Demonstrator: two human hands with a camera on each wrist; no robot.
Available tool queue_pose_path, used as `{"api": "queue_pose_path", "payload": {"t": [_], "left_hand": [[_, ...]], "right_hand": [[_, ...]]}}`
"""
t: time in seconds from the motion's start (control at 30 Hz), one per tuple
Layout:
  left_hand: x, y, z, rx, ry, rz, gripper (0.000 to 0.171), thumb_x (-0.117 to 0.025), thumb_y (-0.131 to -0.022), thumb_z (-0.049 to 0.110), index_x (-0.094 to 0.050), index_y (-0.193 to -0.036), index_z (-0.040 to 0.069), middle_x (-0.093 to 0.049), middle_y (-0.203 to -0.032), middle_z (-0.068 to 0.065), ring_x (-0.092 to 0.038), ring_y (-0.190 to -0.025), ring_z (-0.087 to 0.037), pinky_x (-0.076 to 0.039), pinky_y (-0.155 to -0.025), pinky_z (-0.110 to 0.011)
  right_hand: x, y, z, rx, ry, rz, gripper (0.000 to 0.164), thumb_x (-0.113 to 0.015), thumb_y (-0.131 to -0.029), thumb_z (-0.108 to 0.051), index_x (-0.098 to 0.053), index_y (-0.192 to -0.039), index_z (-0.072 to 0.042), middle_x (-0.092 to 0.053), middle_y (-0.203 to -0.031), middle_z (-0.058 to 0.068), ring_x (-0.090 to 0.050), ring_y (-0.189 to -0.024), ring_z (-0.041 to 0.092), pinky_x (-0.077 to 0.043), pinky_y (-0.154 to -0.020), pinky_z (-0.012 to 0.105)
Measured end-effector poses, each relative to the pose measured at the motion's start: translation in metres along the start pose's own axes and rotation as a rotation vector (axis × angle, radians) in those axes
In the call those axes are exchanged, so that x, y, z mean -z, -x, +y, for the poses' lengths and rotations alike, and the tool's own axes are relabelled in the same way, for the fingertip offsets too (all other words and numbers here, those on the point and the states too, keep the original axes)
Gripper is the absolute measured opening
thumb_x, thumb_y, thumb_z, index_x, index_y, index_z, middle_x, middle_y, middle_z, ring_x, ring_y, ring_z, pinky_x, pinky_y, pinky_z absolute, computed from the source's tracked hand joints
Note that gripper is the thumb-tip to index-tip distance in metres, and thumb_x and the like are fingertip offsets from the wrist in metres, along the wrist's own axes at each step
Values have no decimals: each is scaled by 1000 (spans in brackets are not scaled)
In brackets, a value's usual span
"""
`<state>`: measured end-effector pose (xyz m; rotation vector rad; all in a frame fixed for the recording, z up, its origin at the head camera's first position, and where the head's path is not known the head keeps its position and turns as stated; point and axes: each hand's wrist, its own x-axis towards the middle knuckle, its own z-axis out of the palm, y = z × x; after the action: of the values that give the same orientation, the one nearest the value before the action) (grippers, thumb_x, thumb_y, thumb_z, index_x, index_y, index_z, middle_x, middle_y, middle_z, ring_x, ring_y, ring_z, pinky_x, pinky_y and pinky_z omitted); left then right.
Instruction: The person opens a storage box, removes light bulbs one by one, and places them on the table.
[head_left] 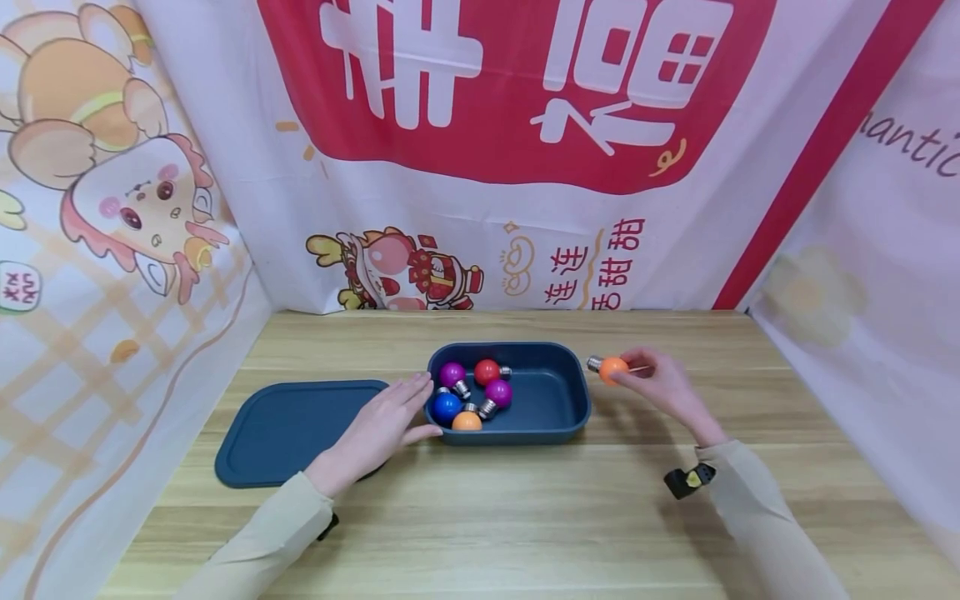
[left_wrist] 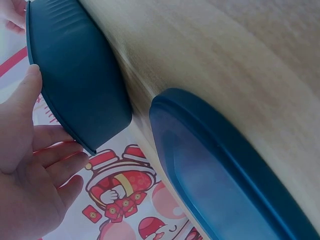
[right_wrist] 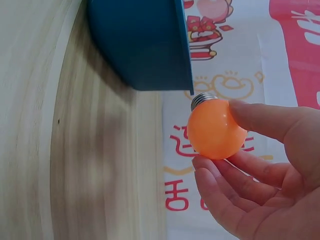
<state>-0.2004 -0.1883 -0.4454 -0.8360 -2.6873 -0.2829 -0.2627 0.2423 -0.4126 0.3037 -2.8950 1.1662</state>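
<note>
A dark blue rectangular box (head_left: pixel 551 392) stands on the wooden table. In its left half lie several small light bulbs: two purple, a red bulb (head_left: pixel 487 372), a blue bulb (head_left: pixel 447 407) and a light orange bulb (head_left: pixel 467 421). My right hand (head_left: pixel 663 383) pinches an orange light bulb (right_wrist: pixel 217 129) between thumb and fingertips, just outside the box's right end, with the metal screw base toward the box. My left hand (head_left: pixel 382 421) touches the rim at the left end, fingers nearly straight, as the left wrist view also shows.
A flat dark blue lid (head_left: pixel 292 433) lies on the table to the left, partly under my left forearm and hand. Printed cloth (head_left: pixel 480 250) hangs behind the table and at both sides. A black wrist strap (head_left: pixel 688 481) sits at my right sleeve.
</note>
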Motion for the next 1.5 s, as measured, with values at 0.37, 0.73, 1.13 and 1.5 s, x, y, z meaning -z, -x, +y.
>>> {"api": "queue_pose_path", "payload": {"t": [0.37, 0.73, 1.13, 1.5], "left_hand": [[0, 0, 0, -6, 1, 21, 71, -72, -86, 45, -57, -136, -3, -56, -143, -21, -54, -134, -34, -46, -110, -51], [-1, 1, 0, -7, 7, 19, 71, -72, -86, 45, -57, -137, -2, -56, -143, -21, -55, -134, -34, -46, -109, -52], [-1, 1, -1, -5, 9, 13, 72, -71, -86, 47, -57, -137, -1, -56, -144, -20, -54, -135, -34, -45, -111, -51], [-1, 1, 0, 1, 21, 10, 72, -72, -86, 46, -56, -138, -2, -55, -144, -20, -54, -135, -34, -46, -109, -53]], "right_hand": [[3, -3, 8, -38, 25, 20, 43, -71, -92, -30, -62, -120, 2, -67, -118, 25, -66, -104, 36, -59, -87, 44], [5, -6, 27, -128, 12, 3, 40, -68, -94, -30, -60, -120, -1, -65, -119, 22, -61, -105, 32, -56, -87, 39], [2, -10, 45, -176, 56, -7, 43, -67, -94, -31, -59, -120, 2, -64, -119, 25, -62, -104, 34, -55, -84, 40], [0, -10, 49, -172, 79, -1, 41, -68, -93, -28, -60, -117, 4, -65, -115, 26, -63, -102, 34, -55, -84, 42]]}}
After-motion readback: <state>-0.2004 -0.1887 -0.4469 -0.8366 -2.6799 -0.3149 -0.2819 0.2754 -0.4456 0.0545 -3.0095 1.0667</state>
